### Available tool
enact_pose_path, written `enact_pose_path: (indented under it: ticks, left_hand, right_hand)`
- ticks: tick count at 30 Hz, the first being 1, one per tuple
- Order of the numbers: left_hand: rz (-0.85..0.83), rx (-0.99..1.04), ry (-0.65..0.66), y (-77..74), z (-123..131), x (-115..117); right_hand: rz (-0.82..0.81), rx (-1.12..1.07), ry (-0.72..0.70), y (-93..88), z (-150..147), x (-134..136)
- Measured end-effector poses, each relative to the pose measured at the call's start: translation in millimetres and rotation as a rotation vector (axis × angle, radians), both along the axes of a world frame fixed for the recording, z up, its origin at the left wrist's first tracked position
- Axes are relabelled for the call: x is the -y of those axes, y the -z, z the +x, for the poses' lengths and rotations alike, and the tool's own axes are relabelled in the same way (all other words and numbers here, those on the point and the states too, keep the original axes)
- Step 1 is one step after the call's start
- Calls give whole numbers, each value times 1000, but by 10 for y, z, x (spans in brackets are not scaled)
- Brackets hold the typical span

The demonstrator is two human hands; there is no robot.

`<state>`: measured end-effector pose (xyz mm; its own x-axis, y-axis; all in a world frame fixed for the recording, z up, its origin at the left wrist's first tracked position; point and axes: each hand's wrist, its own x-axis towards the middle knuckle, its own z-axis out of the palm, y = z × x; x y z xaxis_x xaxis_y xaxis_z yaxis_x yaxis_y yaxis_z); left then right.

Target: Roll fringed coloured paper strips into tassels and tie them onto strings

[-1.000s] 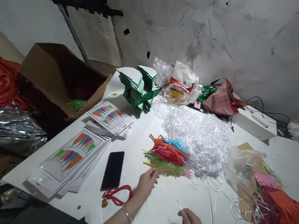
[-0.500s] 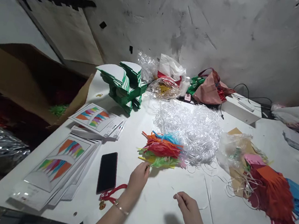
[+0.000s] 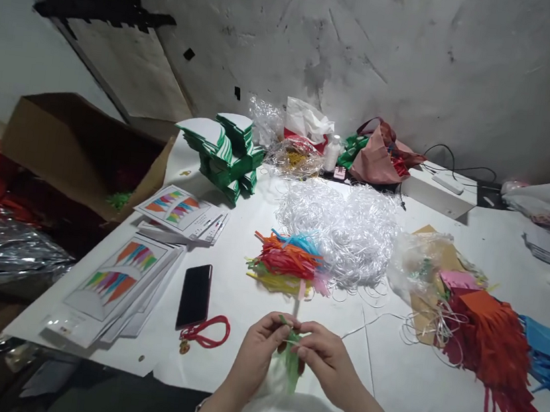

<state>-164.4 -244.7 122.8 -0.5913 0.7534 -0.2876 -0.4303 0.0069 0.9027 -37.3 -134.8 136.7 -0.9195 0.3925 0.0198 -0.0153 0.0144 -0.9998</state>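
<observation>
In front of my body, my left hand (image 3: 260,346) is closed on a green paper tassel (image 3: 291,374), whose strips hang down below the fingers. My right hand (image 3: 324,356) is pinched close beside it on a thin white string (image 3: 365,323), which trails off to the right; the fingers partly hide where string and tassel meet. Just beyond both hands lies a pile of colored paper tassels (image 3: 293,262) in red, orange, blue, yellow and pink. Behind that pile spreads a tangled heap of white string (image 3: 347,228).
A phone (image 3: 194,296) with a red strap lies on the left, near stacked printed packets (image 3: 118,280). Green-edged white paper pieces (image 3: 226,153) stand farther back. On the right are red-orange fringed paper (image 3: 489,339) and a white box (image 3: 439,196). A cardboard box (image 3: 81,149) stands beyond the table's left edge.
My left hand has drawn a green tassel out of the pile toward my body. My right hand has moved up and left, and the two hands now meet at the tassel.
</observation>
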Motion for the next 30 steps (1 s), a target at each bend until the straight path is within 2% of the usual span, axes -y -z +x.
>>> enact_pose_path:
  ticks: [2, 5, 7, 11, 16, 20, 22, 26, 28, 30]
  left_hand:
    - [-31, 42, -11, -51, 112, -24]
    - [-74, 108, 25, -119, 269, -61]
    - [-75, 172, 72, -148, 383, -104]
    - [-42, 285, 145, -183, 608, -190]
    - [-66, 324, 199, -211, 757, -221]
    - [-90, 218, 140, -219, 803, -246]
    - [-102, 128, 113, -232, 827, -260]
    - [-122, -13, 88, -259, 869, -272]
    - [-119, -27, 96, -256, 870, -274]
    - [-118, 50, 133, -244, 858, -279]
  right_hand:
    - [-86, 19, 112, -6, 179, -61]
    - [-75, 78, 304, -41, 330, -140]
    - [-88, 88, 284, -95, 346, -175]
    - [-280, 3, 144, -201, 328, -222]
    - [-426, 53, 136, -156, 440, -277]
    - [-394, 110, 267, -74, 527, -281]
    - [-356, 115, 285, -63, 547, -273]
    - [-189, 108, 309, -92, 572, -263]
    - [-128, 93, 320, -114, 587, -267]
    - [-152, 61, 298, -132, 604, -275]
